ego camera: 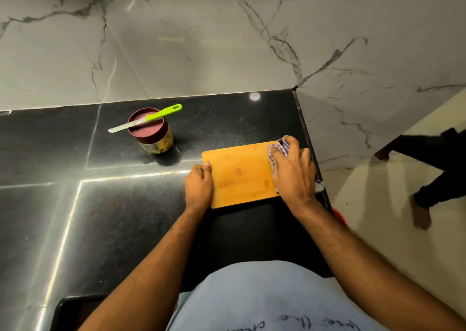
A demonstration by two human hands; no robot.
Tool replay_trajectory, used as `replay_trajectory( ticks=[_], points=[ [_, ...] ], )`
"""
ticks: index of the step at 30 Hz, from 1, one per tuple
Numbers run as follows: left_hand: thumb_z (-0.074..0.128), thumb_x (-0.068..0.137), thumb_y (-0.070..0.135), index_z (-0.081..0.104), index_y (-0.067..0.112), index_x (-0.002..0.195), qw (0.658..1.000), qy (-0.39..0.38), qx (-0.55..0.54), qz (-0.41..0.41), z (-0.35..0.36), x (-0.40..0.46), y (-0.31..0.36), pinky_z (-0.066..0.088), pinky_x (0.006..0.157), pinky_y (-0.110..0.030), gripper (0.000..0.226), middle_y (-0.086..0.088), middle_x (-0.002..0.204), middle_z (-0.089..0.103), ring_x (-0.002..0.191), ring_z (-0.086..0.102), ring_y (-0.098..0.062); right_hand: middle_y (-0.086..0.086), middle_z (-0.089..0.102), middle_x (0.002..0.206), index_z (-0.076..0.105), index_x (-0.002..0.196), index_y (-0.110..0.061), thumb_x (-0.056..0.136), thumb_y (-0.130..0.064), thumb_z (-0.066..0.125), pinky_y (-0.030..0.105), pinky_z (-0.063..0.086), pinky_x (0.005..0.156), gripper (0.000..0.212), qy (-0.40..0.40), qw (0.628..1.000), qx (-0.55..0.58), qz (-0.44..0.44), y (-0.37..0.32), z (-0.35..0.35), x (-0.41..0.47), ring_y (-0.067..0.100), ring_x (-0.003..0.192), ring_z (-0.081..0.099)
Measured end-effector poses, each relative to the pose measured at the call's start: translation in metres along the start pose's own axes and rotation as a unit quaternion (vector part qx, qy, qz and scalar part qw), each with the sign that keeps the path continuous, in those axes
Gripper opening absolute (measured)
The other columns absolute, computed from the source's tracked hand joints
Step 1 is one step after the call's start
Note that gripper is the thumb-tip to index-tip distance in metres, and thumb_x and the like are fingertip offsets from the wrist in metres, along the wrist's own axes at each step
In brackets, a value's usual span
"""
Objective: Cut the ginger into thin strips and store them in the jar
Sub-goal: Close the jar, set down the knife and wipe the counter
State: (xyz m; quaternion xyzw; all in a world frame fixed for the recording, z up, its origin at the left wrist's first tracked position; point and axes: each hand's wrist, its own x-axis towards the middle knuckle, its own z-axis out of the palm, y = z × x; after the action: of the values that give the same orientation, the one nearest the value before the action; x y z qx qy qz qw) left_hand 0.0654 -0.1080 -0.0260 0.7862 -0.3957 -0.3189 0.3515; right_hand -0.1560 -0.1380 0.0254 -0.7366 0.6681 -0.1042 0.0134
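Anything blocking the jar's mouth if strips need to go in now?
Yes. The maroon lid is on the jar, and the green-handled knife lies across the lid. Both must come off first. No loose ginger shows on the cutting board.

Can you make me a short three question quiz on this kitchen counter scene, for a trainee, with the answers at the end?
1. True or false: the knife lies flat on the cutting board.
2. Multiple choice: what does the right hand press onto the board? A) a sponge B) a checked cloth C) a piece of ginger
3. Fill the gap: the left hand grips the board's ____ edge.

Key
1. False. The knife rests across the lid of the jar, which stands on the black counter apart from the board.
2. B.
3. Left.
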Motion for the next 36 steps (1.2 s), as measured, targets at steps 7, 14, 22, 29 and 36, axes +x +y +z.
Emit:
replay_trajectory(
  ticks=[7,14,22,29,36],
  points=[
    [0.033,0.107,0.045,0.052,0.014,0.094,0.984,0.050,-0.155,-0.076,-0.017,-0.022,-0.009,0.042,0.068,-0.027,0.039,0.001,0.089,0.056,0.080,0.052,-0.008,0.002,0.034,0.144,0.054,0.131,-0.029,0.089,-0.028,0.060,0.037,0.053,0.082,0.042,0.031,0.989,0.090,-0.112,-0.047,-0.018,-0.015,0.023,0.109,0.044],
    [0.033,0.108,0.040,0.051,0.008,0.090,0.960,0.189,-0.179,-0.106,-0.074,-0.045,-0.043,0.042,0.064,-0.031,0.041,0.001,0.082,0.052,0.072,0.048,-0.010,0.000,0.036,0.143,0.055,0.130,-0.030,0.091,-0.035,0.045,0.037,0.054,0.081,0.041,-0.010,0.973,0.104,-0.206,-0.105,-0.012,-0.019,0.020,0.113,0.044],
    [0.031,0.110,0.035,0.047,0.007,0.088,0.908,0.328,-0.162,-0.203,-0.121,-0.100,-0.100,0.038,0.060,-0.029,0.039,0.002,0.079,0.050,0.068,0.045,-0.009,0.000,0.035,0.144,0.057,0.127,-0.032,0.095,-0.035,0.046,0.041,0.053,0.079,0.034,-0.063,0.936,0.150,-0.312,-0.178,0.014,-0.050,0.023,0.112,0.045],
    [0.030,0.110,0.032,0.039,0.010,0.080,0.850,0.415,-0.181,-0.269,-0.138,-0.121,-0.123,0.031,0.057,-0.032,0.038,0.003,0.072,0.041,0.062,0.035,-0.010,-0.001,0.035,0.143,0.055,0.125,-0.034,0.095,-0.030,0.050,0.042,0.051,0.076,0.030,-0.097,0.920,0.173,-0.337,-0.227,0.037,-0.065,0.026,0.107,0.046],
    [0.031,0.109,0.038,0.042,0.009,0.087,0.829,0.440,-0.194,-0.285,-0.166,-0.095,-0.139,0.030,0.056,-0.031,0.038,0.004,0.074,0.041,0.062,0.034,-0.011,0.001,0.035,0.143,0.057,0.121,-0.032,0.095,-0.033,0.050,0.041,0.050,0.078,0.027,-0.102,0.912,0.165,-0.362,-0.265,0.046,-0.058,0.027,0.108,0.044]
  ],
)
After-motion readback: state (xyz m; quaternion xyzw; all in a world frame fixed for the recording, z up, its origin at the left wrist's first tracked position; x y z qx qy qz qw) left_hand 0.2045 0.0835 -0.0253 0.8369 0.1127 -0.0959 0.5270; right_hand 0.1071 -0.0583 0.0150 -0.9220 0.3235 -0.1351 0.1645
